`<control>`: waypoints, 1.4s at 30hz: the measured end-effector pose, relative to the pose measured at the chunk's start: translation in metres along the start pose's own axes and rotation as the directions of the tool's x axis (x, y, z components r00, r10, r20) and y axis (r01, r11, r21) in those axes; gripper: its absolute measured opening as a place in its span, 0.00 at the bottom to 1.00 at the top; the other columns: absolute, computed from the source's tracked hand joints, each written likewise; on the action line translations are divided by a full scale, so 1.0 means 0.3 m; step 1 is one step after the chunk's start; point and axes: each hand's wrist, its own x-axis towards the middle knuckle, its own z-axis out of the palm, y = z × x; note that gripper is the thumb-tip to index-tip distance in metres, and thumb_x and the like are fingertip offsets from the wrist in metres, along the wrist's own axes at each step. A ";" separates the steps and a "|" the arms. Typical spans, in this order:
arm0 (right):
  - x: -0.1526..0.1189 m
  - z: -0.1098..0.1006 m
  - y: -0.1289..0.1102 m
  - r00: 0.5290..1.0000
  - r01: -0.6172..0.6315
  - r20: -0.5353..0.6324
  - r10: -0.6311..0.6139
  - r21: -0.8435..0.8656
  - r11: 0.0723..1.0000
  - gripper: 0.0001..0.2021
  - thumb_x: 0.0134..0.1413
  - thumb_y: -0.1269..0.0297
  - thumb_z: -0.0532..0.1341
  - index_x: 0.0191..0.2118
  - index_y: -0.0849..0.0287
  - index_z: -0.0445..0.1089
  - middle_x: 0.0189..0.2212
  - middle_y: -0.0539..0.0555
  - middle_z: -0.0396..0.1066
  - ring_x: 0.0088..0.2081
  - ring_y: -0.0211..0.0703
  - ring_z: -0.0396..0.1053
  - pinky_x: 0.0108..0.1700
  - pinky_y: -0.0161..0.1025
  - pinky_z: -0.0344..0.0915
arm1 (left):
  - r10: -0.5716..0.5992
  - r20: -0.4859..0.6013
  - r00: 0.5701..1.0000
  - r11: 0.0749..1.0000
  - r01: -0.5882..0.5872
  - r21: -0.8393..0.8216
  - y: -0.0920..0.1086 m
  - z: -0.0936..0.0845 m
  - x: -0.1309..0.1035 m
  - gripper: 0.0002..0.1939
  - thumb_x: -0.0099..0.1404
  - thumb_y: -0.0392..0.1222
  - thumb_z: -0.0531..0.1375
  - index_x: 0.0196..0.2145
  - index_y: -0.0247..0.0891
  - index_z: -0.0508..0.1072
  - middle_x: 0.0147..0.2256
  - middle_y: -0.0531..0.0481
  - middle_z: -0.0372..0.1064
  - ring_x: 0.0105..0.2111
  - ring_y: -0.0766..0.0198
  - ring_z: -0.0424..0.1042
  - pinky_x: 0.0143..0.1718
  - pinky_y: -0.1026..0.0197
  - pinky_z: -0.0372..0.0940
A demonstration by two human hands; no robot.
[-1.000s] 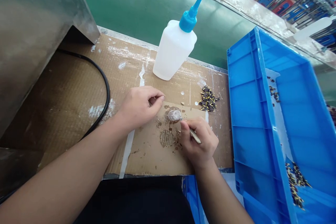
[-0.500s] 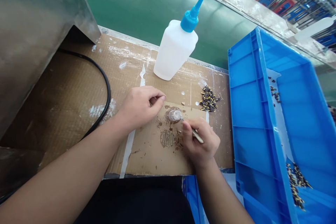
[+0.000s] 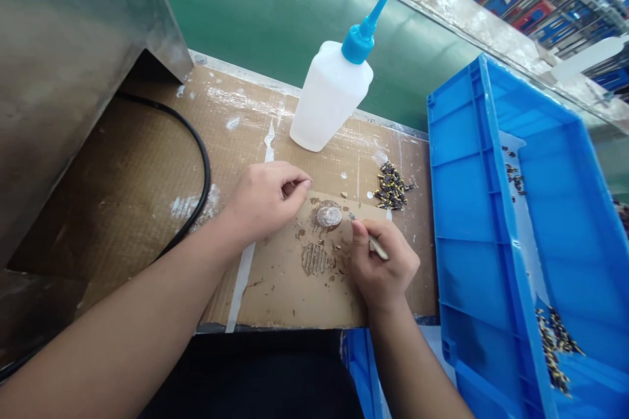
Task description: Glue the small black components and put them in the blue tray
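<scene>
My right hand (image 3: 386, 258) is closed around a thin pale-handled tool (image 3: 377, 248), whose small dark tip points left. Just left of that tip, and apart from it, a glossy clear lump (image 3: 329, 215) sits on a stained cardboard sheet (image 3: 280, 288). My left hand (image 3: 270, 198) hovers at the lump's upper left, thumb and index finger pinched together; whatever is between them is too small to make out. A ridged, torn patch (image 3: 315, 258) shows in the cardboard below the lump. Beyond my right hand lies a pile of small black and yellow parts (image 3: 392, 187).
A white bottle with a blue nozzle (image 3: 331, 95) stands behind the hands. On the right is a blue crate (image 3: 479, 209) holding more small parts. A black cable (image 3: 204, 163) curves at left beside a metal housing (image 3: 73, 59). Green surface (image 3: 246, 6) lies behind.
My right hand has moved slightly right, drawing the tool's tip away from the clear lump. My left hand keeps its pinch in nearly the same place.
</scene>
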 end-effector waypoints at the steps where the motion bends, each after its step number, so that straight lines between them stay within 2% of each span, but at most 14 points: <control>1: -0.002 0.000 0.002 1.000 -0.013 -0.019 0.013 0.019 1.000 0.06 0.67 0.74 0.68 0.40 0.55 0.74 0.33 0.51 0.78 0.33 0.40 0.75 0.38 0.38 0.73 | 0.001 0.001 1.000 1.000 -0.001 0.000 -0.001 0.001 0.000 0.08 0.69 0.37 0.62 0.35 0.39 0.83 0.34 0.50 0.82 0.30 0.62 0.75 0.35 0.58 0.65; 4: -0.009 -0.002 -0.003 0.999 0.030 -0.017 -0.029 0.109 0.994 0.06 0.67 0.74 0.68 0.42 0.56 0.75 0.35 0.52 0.79 0.35 0.42 0.77 0.39 0.40 0.74 | 0.001 0.000 1.000 1.000 -0.001 0.000 -0.004 0.003 0.000 0.08 0.69 0.38 0.62 0.36 0.39 0.83 0.34 0.50 0.82 0.30 0.62 0.75 0.35 0.58 0.65; 8: -0.010 -0.002 -0.009 0.993 0.092 0.061 -0.101 0.140 0.986 0.07 0.66 0.76 0.68 0.43 0.56 0.75 0.36 0.53 0.80 0.35 0.42 0.77 0.40 0.40 0.75 | -0.009 0.003 1.000 1.000 0.009 0.000 -0.004 0.004 0.000 0.09 0.69 0.38 0.62 0.36 0.39 0.83 0.34 0.51 0.82 0.30 0.62 0.75 0.35 0.58 0.66; 14: -0.005 -0.004 0.002 0.999 0.029 0.021 -0.029 0.022 0.999 0.06 0.67 0.74 0.68 0.40 0.56 0.74 0.32 0.51 0.78 0.33 0.41 0.76 0.38 0.38 0.73 | -0.021 0.006 1.000 1.000 0.021 0.007 0.000 0.001 -0.001 0.09 0.69 0.39 0.62 0.37 0.39 0.84 0.35 0.50 0.83 0.31 0.61 0.76 0.35 0.57 0.66; 17: -0.006 -0.006 -0.001 1.000 0.025 -0.013 -0.024 0.104 0.994 0.06 0.67 0.75 0.67 0.40 0.56 0.74 0.33 0.51 0.79 0.34 0.41 0.76 0.39 0.39 0.74 | -0.024 0.006 1.000 1.000 0.024 0.003 0.000 0.002 -0.002 0.08 0.69 0.39 0.62 0.37 0.39 0.84 0.35 0.50 0.83 0.31 0.61 0.76 0.36 0.57 0.67; 21: -0.005 -0.002 -0.005 0.995 0.074 0.046 -0.083 0.169 0.983 0.07 0.66 0.76 0.67 0.42 0.56 0.74 0.35 0.52 0.80 0.35 0.42 0.77 0.40 0.40 0.74 | -0.011 0.002 1.000 1.000 0.011 0.005 0.000 0.002 -0.002 0.08 0.69 0.38 0.62 0.36 0.39 0.83 0.34 0.50 0.82 0.31 0.62 0.75 0.35 0.58 0.66; 24: -0.003 0.000 0.002 0.998 0.031 0.056 -0.036 0.082 0.996 0.06 0.67 0.75 0.67 0.40 0.56 0.74 0.34 0.51 0.79 0.34 0.41 0.76 0.39 0.39 0.73 | -0.012 0.002 1.000 1.000 0.012 0.010 -0.001 0.002 -0.002 0.08 0.69 0.39 0.62 0.37 0.39 0.83 0.35 0.51 0.83 0.31 0.62 0.76 0.35 0.57 0.67; 27: -0.005 -0.002 0.007 1.000 -0.022 0.011 0.022 0.023 0.999 0.05 0.68 0.72 0.67 0.39 0.56 0.74 0.32 0.50 0.78 0.32 0.41 0.75 0.37 0.38 0.72 | -0.011 0.003 1.000 1.000 0.011 0.014 0.000 0.001 -0.002 0.09 0.69 0.39 0.62 0.36 0.39 0.83 0.35 0.51 0.83 0.31 0.62 0.76 0.35 0.57 0.67; 29: -0.007 -0.005 0.004 1.000 -0.024 -0.007 0.025 0.083 0.996 0.05 0.67 0.73 0.67 0.39 0.55 0.74 0.32 0.51 0.78 0.32 0.41 0.76 0.37 0.38 0.72 | -0.008 0.006 1.000 1.000 0.008 0.014 0.000 0.000 -0.001 0.09 0.69 0.39 0.62 0.36 0.39 0.83 0.35 0.50 0.83 0.31 0.62 0.76 0.35 0.57 0.67; 33: -0.007 -0.002 -0.004 0.997 0.034 0.060 -0.045 0.180 0.983 0.06 0.67 0.74 0.67 0.41 0.55 0.74 0.34 0.52 0.80 0.34 0.42 0.77 0.38 0.40 0.74 | -0.018 0.013 1.000 1.000 0.018 0.008 0.002 0.000 0.000 0.09 0.69 0.40 0.61 0.37 0.39 0.83 0.35 0.49 0.83 0.31 0.61 0.76 0.36 0.57 0.67; 38: -0.004 0.000 0.004 1.000 -0.031 0.002 0.031 0.005 0.999 0.06 0.68 0.72 0.67 0.37 0.56 0.74 0.30 0.51 0.77 0.30 0.41 0.74 0.35 0.38 0.72 | -0.026 0.015 1.000 1.000 0.026 0.012 0.004 -0.001 0.000 0.09 0.70 0.40 0.61 0.36 0.40 0.83 0.35 0.49 0.83 0.31 0.61 0.76 0.36 0.57 0.68; 40: -0.006 -0.003 0.006 0.998 -0.057 -0.022 0.058 0.040 0.998 0.06 0.67 0.72 0.67 0.37 0.56 0.74 0.30 0.50 0.76 0.30 0.40 0.74 0.35 0.38 0.71 | -0.022 0.023 0.999 1.000 0.022 0.013 0.005 -0.002 0.001 0.10 0.70 0.40 0.61 0.36 0.39 0.83 0.35 0.49 0.83 0.31 0.61 0.76 0.36 0.57 0.68; 42: -0.008 -0.004 0.005 1.000 -0.026 -0.010 0.028 0.141 0.990 0.06 0.66 0.74 0.67 0.39 0.56 0.74 0.32 0.51 0.78 0.32 0.41 0.75 0.36 0.38 0.72 | -0.024 0.026 0.999 1.000 0.024 0.011 0.005 -0.003 0.001 0.10 0.70 0.40 0.61 0.36 0.39 0.83 0.35 0.49 0.83 0.32 0.60 0.76 0.36 0.57 0.68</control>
